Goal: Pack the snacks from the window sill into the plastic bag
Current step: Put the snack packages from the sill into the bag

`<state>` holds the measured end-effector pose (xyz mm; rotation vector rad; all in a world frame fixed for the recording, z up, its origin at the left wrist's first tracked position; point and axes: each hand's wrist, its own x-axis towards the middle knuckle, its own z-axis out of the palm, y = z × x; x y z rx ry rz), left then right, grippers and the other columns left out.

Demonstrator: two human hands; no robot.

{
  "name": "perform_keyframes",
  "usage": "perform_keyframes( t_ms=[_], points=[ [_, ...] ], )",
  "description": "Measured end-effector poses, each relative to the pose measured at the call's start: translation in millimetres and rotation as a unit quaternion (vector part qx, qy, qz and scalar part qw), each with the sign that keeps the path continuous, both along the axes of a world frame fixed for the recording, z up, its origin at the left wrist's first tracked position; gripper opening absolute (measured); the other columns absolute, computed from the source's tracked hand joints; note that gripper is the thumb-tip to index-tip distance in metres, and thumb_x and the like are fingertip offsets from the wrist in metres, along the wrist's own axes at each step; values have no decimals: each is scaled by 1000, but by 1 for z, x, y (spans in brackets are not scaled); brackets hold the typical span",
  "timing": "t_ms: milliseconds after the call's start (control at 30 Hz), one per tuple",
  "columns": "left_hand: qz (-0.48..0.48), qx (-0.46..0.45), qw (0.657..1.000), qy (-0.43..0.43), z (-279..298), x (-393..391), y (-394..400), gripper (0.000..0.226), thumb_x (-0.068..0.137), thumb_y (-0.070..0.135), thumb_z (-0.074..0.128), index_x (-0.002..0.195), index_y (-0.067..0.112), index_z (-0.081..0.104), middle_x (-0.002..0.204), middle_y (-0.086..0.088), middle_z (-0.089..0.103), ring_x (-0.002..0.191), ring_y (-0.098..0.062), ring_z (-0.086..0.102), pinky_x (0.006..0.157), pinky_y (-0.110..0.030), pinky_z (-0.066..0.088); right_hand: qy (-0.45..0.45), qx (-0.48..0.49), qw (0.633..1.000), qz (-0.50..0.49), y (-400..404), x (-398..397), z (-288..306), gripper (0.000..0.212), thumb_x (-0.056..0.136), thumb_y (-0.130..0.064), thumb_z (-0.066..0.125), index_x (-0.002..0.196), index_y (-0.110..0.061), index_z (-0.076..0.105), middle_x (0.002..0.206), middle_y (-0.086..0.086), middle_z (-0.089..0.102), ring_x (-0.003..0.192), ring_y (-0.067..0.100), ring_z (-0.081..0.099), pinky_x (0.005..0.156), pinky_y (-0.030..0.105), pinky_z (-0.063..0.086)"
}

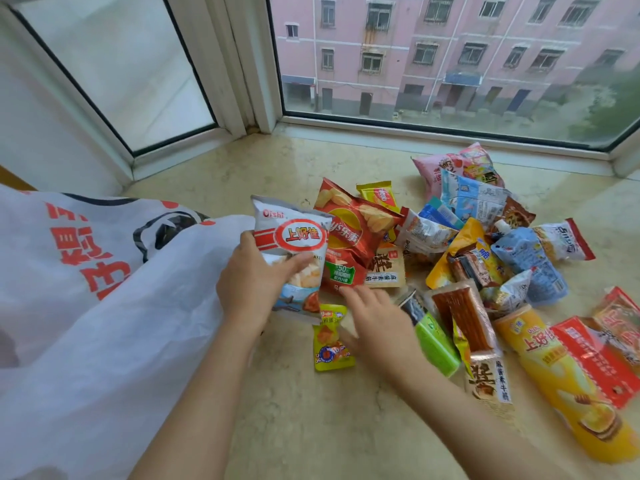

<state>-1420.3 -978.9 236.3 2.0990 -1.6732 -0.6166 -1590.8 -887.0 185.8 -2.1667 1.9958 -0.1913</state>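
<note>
My left hand (252,282) grips a white Oishi prawn-cracker packet (294,244) upright, just right of the white plastic bag (114,306) with red print that fills the left side. My right hand (377,320) hovers flat with straight fingers over the sill beside a small yellow sachet (330,341), its fingertips near the bottom of a red crisp bag (349,233). A heap of several more snack packets (485,244) spreads to the right on the marble window sill (242,174).
A yellow crisp tube (561,379) and a red packet (595,358) lie at the right edge. A green pack (436,344) and a brown stick pack (464,317) lie just right of my right hand. Window frames and glass bound the sill behind.
</note>
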Motion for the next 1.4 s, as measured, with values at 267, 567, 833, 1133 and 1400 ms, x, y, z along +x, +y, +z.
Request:
perform_keyframes(
  t_ms=[267,567,833,1133,1400],
  points=[
    [-12,-21,999,-21,1,18,14,81,56,79,67,110,22,46,108,2,63,97,-25,62,69,-35,47,21,170,978,-122,0,58,-45,72,89,-40,56,147,-16,20,142,17,31,123,33,38,82,35,50],
    [8,-35,998,51,-1,37,41,76,55,78,70,105,25,49,105,7,65,97,-19,63,73,-34,50,-273,109,933,-209,11,60,-58,72,80,-14,68,142,-26,34,136,-1,49,120,18,50,88,27,43],
    [48,-28,988,141,23,61,86,75,57,72,73,110,24,50,110,8,65,99,-17,62,78,-30,48,-500,109,828,-228,56,59,-1,75,73,-2,76,125,-45,44,107,-4,60,86,10,65,76,34,58],
    [52,-81,978,184,79,116,187,76,63,62,76,124,31,41,107,20,58,96,-6,56,78,-26,45,-595,131,777,-158,142,99,73,67,77,4,71,123,-40,48,110,6,62,83,18,70,66,35,59],
    [84,-118,972,187,117,217,221,72,58,68,76,113,38,40,103,21,60,97,-7,61,83,-39,54,-605,108,784,-91,186,202,122,51,81,4,67,109,-36,54,107,-2,64,81,23,69,68,43,60]
  ],
)
